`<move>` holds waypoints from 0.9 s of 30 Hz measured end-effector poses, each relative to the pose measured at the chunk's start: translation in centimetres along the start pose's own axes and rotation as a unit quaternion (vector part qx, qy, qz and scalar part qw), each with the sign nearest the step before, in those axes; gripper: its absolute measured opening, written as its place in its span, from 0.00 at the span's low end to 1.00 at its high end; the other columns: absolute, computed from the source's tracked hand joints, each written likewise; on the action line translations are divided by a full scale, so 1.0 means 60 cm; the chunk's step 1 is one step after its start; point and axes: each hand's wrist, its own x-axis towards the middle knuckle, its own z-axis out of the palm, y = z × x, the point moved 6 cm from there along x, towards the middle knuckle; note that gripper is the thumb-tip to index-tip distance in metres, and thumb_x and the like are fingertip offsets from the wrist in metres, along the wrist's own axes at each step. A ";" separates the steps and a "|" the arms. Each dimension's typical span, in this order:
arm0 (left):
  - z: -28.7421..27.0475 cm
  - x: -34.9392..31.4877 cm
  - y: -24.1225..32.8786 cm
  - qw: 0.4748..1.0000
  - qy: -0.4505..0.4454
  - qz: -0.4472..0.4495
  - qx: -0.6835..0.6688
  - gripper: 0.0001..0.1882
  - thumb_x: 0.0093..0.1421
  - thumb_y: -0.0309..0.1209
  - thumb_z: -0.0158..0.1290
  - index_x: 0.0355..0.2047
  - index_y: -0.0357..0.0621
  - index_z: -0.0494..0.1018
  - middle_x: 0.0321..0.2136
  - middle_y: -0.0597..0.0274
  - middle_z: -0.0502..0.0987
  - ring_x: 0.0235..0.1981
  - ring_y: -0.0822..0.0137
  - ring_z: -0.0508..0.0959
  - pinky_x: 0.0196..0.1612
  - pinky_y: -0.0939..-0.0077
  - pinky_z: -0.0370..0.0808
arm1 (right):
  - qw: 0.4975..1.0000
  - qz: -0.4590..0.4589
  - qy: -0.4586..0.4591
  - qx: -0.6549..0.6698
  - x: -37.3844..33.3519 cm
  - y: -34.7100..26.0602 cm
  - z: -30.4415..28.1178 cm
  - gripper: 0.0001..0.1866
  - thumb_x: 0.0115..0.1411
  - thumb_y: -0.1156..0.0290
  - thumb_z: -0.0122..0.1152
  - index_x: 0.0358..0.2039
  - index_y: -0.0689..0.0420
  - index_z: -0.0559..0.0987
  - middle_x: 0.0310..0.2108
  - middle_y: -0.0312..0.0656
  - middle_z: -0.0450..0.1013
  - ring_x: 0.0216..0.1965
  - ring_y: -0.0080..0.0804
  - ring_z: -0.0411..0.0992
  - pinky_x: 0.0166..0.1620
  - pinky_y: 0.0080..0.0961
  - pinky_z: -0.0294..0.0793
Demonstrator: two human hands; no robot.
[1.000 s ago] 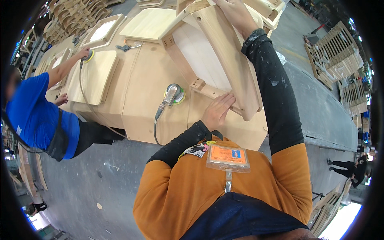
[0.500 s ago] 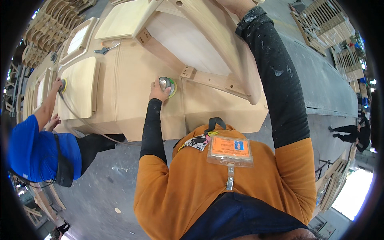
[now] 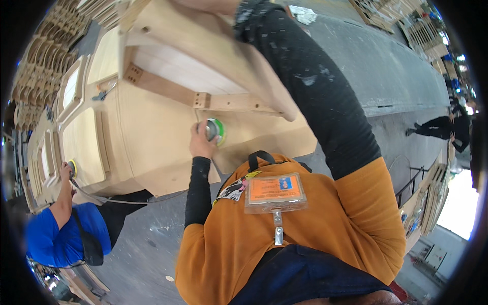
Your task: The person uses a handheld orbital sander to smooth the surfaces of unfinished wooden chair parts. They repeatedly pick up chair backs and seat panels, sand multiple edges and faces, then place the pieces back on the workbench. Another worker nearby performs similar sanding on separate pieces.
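My left hand is wrapped round a round hand sander with a grey body and a green-edged pad. The sander is tilted, its pad side turned to the right, just this side of a pale wooden chair-like frame. That frame stands tilted on the worktable, with a white panel inside it and drilled corner blocks. My right hand is at the frame's top, cut off by the upper edge of the picture; it appears closed on the wood, though its fingertips are hidden.
Brown sheeting covers the worktable. Flat wooden panels and a small clamp-like tool lie at left. A co-worker in blue holds another sander there, its hose trailing toward me. A grey surface stretches to the right.
My view has shifted. My right hand has moved left along the top of the frame, which has tilted. My left hand has moved the sander rightward over the table and tipped it.
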 end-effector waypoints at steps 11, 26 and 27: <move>0.343 0.032 0.314 0.918 -0.220 0.260 0.203 0.29 0.48 0.38 0.64 0.53 0.52 0.71 0.51 0.47 0.71 0.44 0.51 0.78 0.43 0.59 0.76 | 0.998 -0.001 0.055 -0.029 -0.070 -0.018 -0.061 0.14 0.67 0.62 0.46 0.46 0.53 0.76 0.38 0.48 0.78 0.40 0.50 0.76 0.47 0.41 0.73; 0.019 -0.086 0.303 0.951 0.114 -0.056 -0.282 0.23 0.67 0.33 0.49 0.60 0.41 0.65 0.60 0.50 0.67 0.53 0.58 0.73 0.50 0.69 0.73 | 0.992 -0.062 -0.002 0.107 -0.156 -0.059 -0.065 0.11 0.64 0.64 0.52 0.46 0.50 0.73 0.47 0.51 0.70 0.48 0.53 0.71 0.50 0.49 0.68; -0.038 -0.095 0.324 0.908 0.208 0.002 -0.365 0.25 0.68 0.36 0.48 0.62 0.40 0.61 0.59 0.52 0.67 0.53 0.62 0.73 0.50 0.70 0.72 | 0.991 -0.069 -0.003 0.116 -0.151 -0.068 -0.049 0.12 0.64 0.64 0.53 0.46 0.49 0.73 0.47 0.50 0.70 0.47 0.53 0.71 0.50 0.50 0.68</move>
